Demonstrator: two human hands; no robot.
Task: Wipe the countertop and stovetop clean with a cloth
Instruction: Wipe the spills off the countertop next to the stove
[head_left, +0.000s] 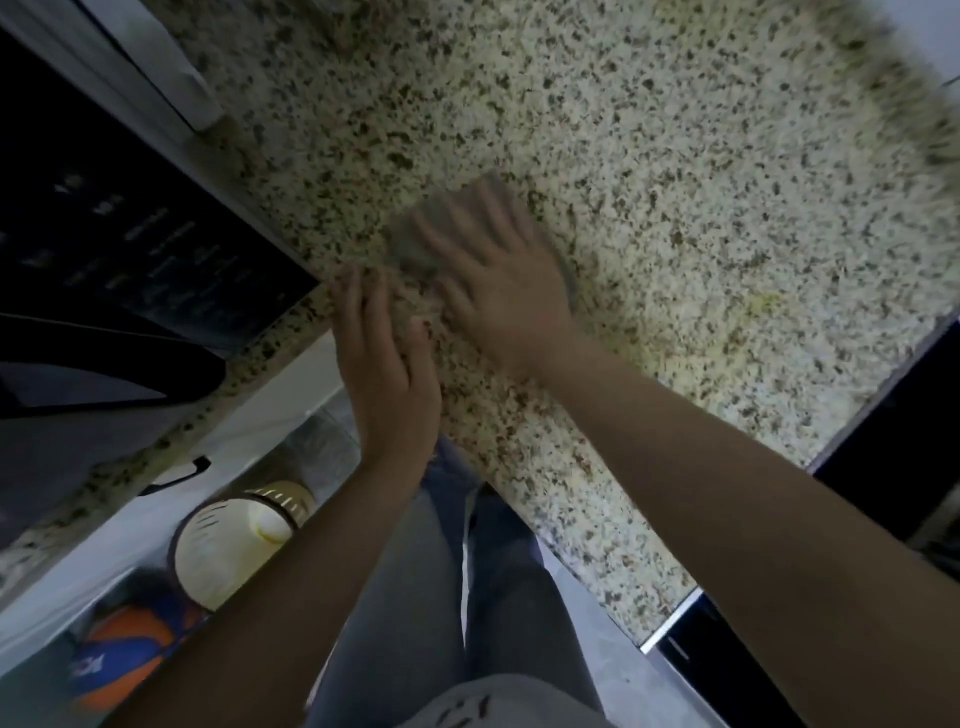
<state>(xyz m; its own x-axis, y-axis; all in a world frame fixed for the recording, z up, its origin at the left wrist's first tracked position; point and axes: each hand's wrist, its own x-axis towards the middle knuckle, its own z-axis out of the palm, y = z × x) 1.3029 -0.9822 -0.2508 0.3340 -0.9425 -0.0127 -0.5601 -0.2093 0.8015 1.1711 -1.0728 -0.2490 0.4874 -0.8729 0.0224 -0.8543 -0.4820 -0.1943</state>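
We press the right hand (498, 280) flat, fingers spread wide, on the grey cloth (415, 249), which lies on the speckled tabletop (675, 182) close to its left edge; the left hand (384, 364) rests open at that edge, fingers straight, holding nothing, just beside the cloth.

Risks, as we judge them: the cloth sits close to the edge, so a stroke carried further left could push it, or loosened debris, off the tabletop toward the basket (234, 545) and ball (124, 649) below; with only a flat palm on it, the cloth may bunch or slip out from under the hand; the left hand lies close enough that a stroke toward it may strike it.

Limits of view: motion blur softens both hands and the cloth, whose outline is largely covered by the right hand; the dark appliance (130, 234) at left is cut off and unclear; we cannot identify the stovetop with certainty.
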